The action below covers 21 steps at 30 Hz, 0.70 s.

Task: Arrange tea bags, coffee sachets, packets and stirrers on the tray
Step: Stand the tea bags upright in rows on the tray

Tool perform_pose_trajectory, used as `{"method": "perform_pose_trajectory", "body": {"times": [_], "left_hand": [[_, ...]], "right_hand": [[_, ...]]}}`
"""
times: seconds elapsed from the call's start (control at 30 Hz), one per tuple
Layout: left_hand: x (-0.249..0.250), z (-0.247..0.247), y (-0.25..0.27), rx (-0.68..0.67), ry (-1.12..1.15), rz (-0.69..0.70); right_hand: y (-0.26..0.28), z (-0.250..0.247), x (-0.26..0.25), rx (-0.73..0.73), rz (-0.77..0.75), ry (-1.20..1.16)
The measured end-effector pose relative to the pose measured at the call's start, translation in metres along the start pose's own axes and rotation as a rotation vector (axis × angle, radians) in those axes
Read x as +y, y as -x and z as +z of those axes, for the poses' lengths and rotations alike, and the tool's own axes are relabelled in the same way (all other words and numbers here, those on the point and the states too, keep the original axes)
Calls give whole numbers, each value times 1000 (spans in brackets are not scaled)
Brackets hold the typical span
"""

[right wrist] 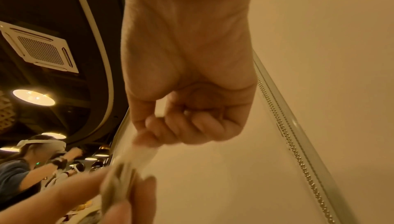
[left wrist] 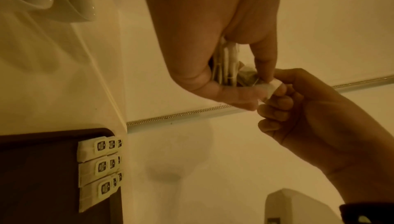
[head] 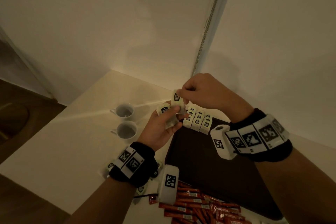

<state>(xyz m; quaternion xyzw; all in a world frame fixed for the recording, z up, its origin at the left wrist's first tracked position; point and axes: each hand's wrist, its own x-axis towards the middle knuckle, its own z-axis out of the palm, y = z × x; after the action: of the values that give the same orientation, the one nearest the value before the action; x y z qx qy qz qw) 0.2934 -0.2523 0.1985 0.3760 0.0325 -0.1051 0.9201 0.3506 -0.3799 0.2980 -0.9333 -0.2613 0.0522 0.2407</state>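
We are clutching a stack of pale paper tea bags (head: 168, 116) in our left hand (head: 160, 129), right hand (head: 201, 94) fingers pinching one pale tea bag (head: 176, 98) above the dark rectangular tray (head: 209, 165).

Cream wall (head: 109, 23) with beaded metal strip (head: 209, 23), white table (head: 54, 142), dark wood floor (head: 14, 114); ceiling vent (right wrist: 40, 49), round lamp (right wrist: 33, 97), dim warm light.

Tray (head: 209, 165) on desk (head: 63, 142); tea bags (head: 198, 121) in rows at its far corner. Two cups (head: 125, 121) left of tray. Sachets (head: 196, 205) heaped at tray's near-left edge.
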Motion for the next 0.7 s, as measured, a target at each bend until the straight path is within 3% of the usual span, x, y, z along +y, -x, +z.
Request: {"method": "perform_pose_trajectory", "body": {"times": [0.17,0.4,0.53,0.7], "left_hand": [[-2,-4,-7,59,-135,34],[-2,-7,-10,30,27,30],[-5,-2,-15,-38,49,34],[-8,6,-19,30,-32,71]], "right_hand": [[0,3,7,10,-19,-157],[1,-6,11,26,-7,-428],[2,-5,11,21,12,-419],[0,-3,16,111,-54,-276]]}}
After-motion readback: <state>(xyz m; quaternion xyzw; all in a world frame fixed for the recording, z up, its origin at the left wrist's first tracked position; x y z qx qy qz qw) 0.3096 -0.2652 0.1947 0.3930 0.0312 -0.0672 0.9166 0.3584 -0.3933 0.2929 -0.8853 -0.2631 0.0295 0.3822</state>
